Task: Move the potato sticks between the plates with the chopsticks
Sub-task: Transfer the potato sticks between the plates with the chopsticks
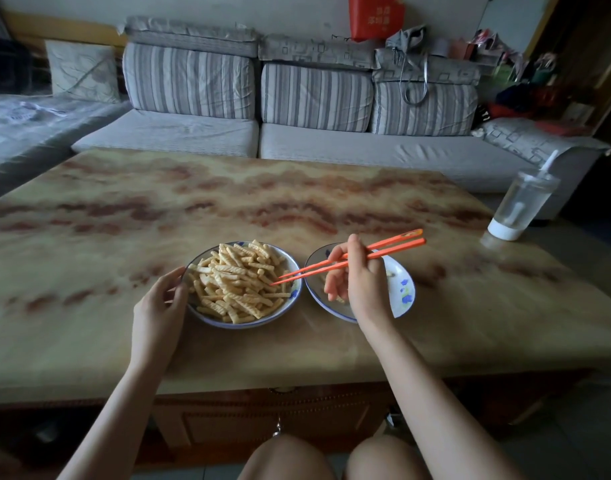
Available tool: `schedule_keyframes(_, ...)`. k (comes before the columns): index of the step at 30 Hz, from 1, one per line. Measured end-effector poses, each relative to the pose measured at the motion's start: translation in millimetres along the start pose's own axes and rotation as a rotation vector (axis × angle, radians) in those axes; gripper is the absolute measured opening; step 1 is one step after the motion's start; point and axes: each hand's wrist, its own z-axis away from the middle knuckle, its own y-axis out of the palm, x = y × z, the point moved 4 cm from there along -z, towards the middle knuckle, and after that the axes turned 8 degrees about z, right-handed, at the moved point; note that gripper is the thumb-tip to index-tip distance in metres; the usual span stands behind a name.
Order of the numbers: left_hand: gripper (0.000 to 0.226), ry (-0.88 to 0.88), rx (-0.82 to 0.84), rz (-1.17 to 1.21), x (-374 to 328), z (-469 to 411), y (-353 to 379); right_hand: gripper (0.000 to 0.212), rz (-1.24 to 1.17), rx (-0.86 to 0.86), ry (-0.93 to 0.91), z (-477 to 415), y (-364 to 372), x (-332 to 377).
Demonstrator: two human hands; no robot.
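Gripping the orange chopsticks [349,260] in the right hand [357,284], fingers curled round them, tips close together and touching the heap of potato sticks [236,284] on the left plate [249,324]. Holding that plate's rim with the left hand [160,301], fingers curled on its edge. Hovering with the right hand over the right plate [402,289], just beside, with only a few sticks.

Two bare arms reach forward.
The left hand [158,301] holds the full plate [227,325] by its rim; the right hand [354,284] pinches the chopsticks [397,248], fingers curled.
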Motion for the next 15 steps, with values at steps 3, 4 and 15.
schedule_keyframes(3,0.028,-0.002,0.003,-0.006,-0.3,-0.1,0.0,0.049,-0.036,-0.016,0.066,1.1,1.4,-3.5)
schedule_keyframes(4,0.028,-0.003,0.004,-0.006,-0.6,0.1,0.1,0.048,-0.048,-0.027,0.075,1.3,0.8,-3.8)
schedule_keyframes(15,0.029,-0.002,0.009,-0.006,-2.6,1.1,-0.1,0.048,-0.094,-0.102,0.068,5.7,-9.3,-2.3)
